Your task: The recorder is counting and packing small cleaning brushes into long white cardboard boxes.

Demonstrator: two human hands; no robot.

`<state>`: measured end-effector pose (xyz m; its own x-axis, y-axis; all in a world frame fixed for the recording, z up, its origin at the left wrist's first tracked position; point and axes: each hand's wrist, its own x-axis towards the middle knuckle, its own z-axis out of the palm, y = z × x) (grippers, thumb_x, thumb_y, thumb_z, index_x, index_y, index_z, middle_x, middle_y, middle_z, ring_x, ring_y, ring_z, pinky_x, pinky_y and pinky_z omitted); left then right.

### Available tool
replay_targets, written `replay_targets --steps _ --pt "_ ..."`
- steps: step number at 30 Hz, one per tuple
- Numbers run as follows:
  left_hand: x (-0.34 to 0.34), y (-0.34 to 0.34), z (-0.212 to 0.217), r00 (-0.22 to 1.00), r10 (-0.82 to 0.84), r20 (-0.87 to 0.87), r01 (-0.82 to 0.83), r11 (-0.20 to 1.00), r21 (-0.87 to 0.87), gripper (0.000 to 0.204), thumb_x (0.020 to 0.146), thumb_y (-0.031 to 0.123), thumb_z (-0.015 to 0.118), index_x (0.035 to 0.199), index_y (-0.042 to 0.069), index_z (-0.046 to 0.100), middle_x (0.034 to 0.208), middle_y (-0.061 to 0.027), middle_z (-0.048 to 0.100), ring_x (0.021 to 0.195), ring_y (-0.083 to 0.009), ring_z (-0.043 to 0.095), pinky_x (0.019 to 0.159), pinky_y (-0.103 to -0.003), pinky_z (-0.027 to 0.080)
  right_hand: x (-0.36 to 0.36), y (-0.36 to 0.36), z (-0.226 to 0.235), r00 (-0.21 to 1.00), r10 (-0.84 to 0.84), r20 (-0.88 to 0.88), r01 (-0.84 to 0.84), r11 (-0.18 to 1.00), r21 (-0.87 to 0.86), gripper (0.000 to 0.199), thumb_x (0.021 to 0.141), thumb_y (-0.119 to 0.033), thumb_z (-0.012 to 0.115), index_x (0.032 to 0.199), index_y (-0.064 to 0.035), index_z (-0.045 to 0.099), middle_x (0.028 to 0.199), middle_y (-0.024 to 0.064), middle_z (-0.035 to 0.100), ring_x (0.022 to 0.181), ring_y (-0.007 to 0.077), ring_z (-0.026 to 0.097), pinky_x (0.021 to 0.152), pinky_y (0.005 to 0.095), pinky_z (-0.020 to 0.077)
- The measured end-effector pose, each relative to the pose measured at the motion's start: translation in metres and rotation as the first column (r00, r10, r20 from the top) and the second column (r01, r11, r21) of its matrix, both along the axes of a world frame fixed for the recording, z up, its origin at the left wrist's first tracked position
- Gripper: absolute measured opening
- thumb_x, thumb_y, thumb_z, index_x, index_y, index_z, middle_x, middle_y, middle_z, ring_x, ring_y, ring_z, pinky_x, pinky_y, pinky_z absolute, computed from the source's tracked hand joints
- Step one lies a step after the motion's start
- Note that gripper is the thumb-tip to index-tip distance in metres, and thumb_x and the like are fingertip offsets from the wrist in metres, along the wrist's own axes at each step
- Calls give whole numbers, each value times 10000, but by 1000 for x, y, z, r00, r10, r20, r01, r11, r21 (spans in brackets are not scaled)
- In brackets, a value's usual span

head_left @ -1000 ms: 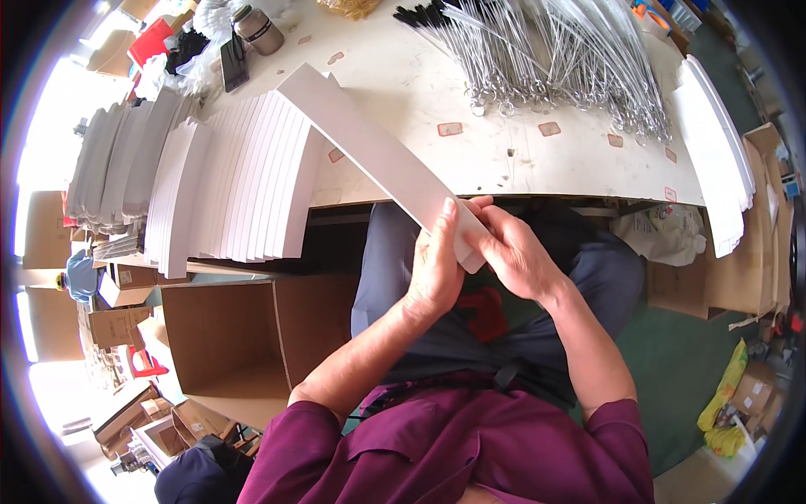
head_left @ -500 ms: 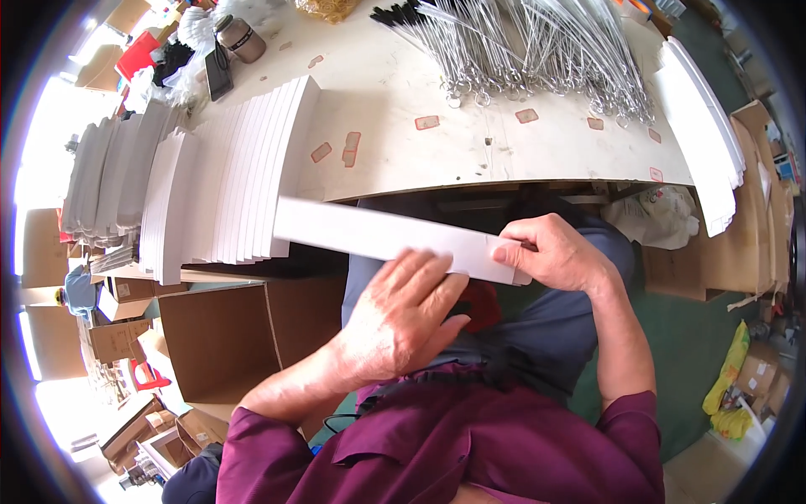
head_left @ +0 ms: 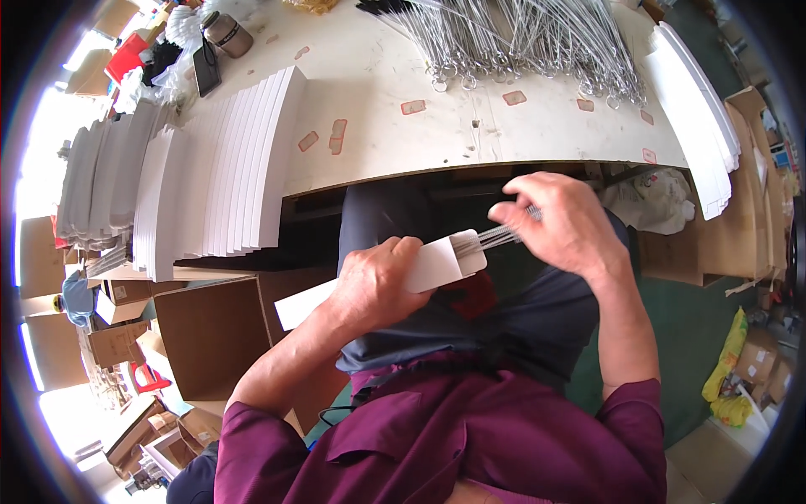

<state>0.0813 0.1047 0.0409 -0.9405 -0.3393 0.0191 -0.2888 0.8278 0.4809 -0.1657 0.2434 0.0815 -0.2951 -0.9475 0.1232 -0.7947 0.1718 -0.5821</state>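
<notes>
My left hand [head_left: 379, 284] is wrapped around a long, narrow white box [head_left: 315, 304], held tilted above my lap. The box's right end is open, with a flap standing out beside the opening. Several thin silver wire rods [head_left: 497, 238] stick out of that end. My right hand [head_left: 562, 222] has its fingers curled over the outer ends of the rods, which pass between thumb and fingers. The rods' far ends are hidden inside the box.
Ahead stands a table [head_left: 378, 143] with a heap of looped wire rods [head_left: 529, 42]. Rows of white boxes [head_left: 243, 160] stand at its left, and more white boxes [head_left: 693, 118] lie at the right edge. An open brown carton [head_left: 210, 336] is at my left. A bottle [head_left: 227, 35] stands far left.
The white box has tilted, its right end now higher and its open end showing rods. My right hand has left the box end and moved up to the rods. My left hand now wraps the box.
</notes>
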Motion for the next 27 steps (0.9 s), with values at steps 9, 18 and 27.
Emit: replay_targets --steps 9,18,27 --pt "-16 10 -9 997 69 22 -69 997 17 556 721 300 899 1116 41 605 917 -155 698 822 -356 723 696 -457 592 42 -9 -54 988 -141 64 153 956 -249 271 1000 -201 671 808 -39 570 712 160 613 650 394 633 553 457 487" --pt "-11 7 -19 993 112 28 -113 993 28 644 712 354 915 1175 28 607 975 -153 708 862 -341 736 727 -443 600 38 7 -60 559 -87 825 297 950 -101 250 1056 -230 642 1069 17 683 861 10 696 767 61 640 652 242 538" --pt "-13 10 -22 991 115 63 -119 991 61 629 731 380 901 1160 21 614 997 -156 713 870 -343 736 752 -450 602 59 5 -85 679 -119 724 407 882 -237 118 967 -77 734 999 36 738 993 85 728 799 104 666 707 258 547"
